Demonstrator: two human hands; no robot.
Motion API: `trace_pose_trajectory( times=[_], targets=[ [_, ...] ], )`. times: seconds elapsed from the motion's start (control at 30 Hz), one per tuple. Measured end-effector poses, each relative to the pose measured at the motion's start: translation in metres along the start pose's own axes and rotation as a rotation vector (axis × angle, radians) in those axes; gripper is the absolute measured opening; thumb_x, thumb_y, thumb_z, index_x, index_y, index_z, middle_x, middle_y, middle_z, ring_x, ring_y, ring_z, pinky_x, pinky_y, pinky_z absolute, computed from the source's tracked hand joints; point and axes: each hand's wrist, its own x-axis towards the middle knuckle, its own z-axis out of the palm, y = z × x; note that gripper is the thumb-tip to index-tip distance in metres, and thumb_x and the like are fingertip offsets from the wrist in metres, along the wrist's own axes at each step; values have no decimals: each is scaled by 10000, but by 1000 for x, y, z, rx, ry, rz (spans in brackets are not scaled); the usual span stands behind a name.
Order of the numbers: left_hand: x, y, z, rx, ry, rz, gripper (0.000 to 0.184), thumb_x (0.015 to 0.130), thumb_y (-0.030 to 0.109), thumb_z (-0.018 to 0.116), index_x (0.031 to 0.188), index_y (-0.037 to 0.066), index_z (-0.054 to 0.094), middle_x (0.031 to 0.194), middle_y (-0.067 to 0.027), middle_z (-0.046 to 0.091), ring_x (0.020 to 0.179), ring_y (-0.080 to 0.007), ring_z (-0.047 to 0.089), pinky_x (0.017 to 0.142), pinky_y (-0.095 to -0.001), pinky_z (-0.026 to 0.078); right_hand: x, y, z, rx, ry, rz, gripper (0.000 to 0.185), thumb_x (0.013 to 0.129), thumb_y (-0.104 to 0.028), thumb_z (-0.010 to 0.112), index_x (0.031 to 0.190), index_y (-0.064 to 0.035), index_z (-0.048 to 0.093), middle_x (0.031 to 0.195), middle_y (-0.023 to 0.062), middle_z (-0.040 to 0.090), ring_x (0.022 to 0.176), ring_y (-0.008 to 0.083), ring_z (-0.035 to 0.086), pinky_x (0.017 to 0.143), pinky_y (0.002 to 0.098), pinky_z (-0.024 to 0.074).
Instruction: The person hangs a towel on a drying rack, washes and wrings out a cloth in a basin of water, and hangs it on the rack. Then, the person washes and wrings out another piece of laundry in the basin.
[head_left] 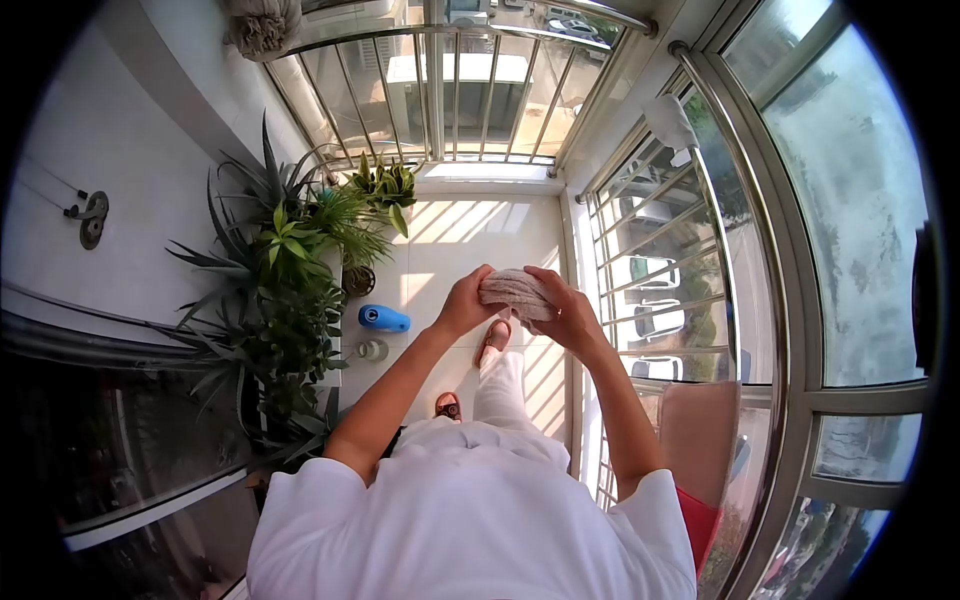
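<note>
A folded, greyish-pink cloth (516, 290) is held up in front of me over the tiled floor. My left hand (464, 302) grips its left end, thumb on top. At its right end, my right hand (569, 310) has its fingers closed round the cloth. A small loose part of the cloth hangs below the bundle. The undersides of my fingers are hidden by the cloth.
Potted plants (290, 240) line the left wall. A blue bottle (384, 318) and a small glass jar (373, 350) are on the floor (440, 240). Metal railings (735, 250) and windows run along the right. A white cloth (668, 122) hangs on the right rail.
</note>
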Motion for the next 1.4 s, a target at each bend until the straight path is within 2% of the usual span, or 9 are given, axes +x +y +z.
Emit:
trace_pose_trajectory(
  times=[0.2, 0.43, 0.53, 0.73, 0.83, 0.97, 1.13, 1.3, 1.4],
  targets=[
    [69, -55, -14, -130, -62, -92, 353, 731, 206, 756, 983, 45, 567, 865, -81, 635, 771, -169, 594, 720, -305, 476, 98, 17, -17, 366, 187, -97, 474, 661, 120, 544, 1120, 0, 558, 981, 78, 616, 915, 146, 593, 816, 247, 460],
    [105, -174, -12, -83, 28, -307, 260, 783, 173, 715, 961, 49, 572, 814, -38, 622, 756, -124, 571, 681, -284, 470, 195, 23, -51, 261, -97, -39, 520, 626, 99, 651, 1117, -46, 560, 967, 110, 629, 848, 212, 644, 724, 282, 520],
    [109, -184, -25, -416, 165, -414, 205, 804, 148, 695, 935, 49, 573, 779, -21, 610, 735, -97, 556, 631, -262, 458, 221, 22, -47, 302, -33, -59, 487, 620, 98, 650, 1079, -44, 569, 919, 89, 615, 818, 226, 641, 706, 284, 518],
    [114, -225, -47, -234, 402, -277, 409, 751, 165, 756, 1067, 19, 541, 896, -78, 617, 804, -120, 597, 650, -256, 501, 279, 47, -17, 356, 40, -195, 422, 628, 84, 655, 1017, -41, 550, 919, 87, 564, 832, 207, 593, 720, 276, 481],
    [106, -254, -58, 34, 354, -762, 588, 712, 246, 796, 1158, 12, 493, 949, -101, 614, 836, -173, 618, 692, -283, 521, 318, 54, -4, 214, 22, -164, 417, 604, 53, 693, 977, -41, 530, 848, 94, 558, 809, 225, 590, 720, 282, 471],
    [116, -285, -54, -612, 402, -1191, 544, 730, 300, 783, 1135, 58, 511, 916, -87, 616, 812, -188, 620, 638, -324, 509, 355, 76, 33, -59, 18, -282, 386, 586, -9, 728, 898, -64, 508, 859, 109, 569, 784, 324, 571, 662, 377, 482],
    [143, -284, -31, -1074, 296, -1094, 400, 819, 278, 701, 1125, 115, 503, 981, -81, 602, 876, -236, 620, 762, -389, 499, 397, 76, 67, -124, 50, -188, 366, 600, -19, 707, 903, -58, 505, 870, 118, 561, 777, 330, 570, 681, 365, 486],
    [185, -269, -13, -1653, 384, -922, 1015, 719, 663, 623, 1410, 60, 188, 1313, -201, 392, 1182, -399, 452, 996, -527, 370, 406, 57, 74, 308, 229, -130, 495, 669, 74, 548, 1151, -38, 534, 945, 103, 526, 833, 201, 563, 714, 275, 457],
    [216, -255, -8, -2020, 563, -701, 1015, 732, 730, 513, 1440, 97, 157, 1419, -242, 274, 1247, -461, 367, 1047, -572, 297, 405, 71, 71, 170, 31, -108, 387, 718, 85, 492, 1088, -3, 559, 978, 96, 541, 908, 172, 525, 803, 224, 402]
  ],
)
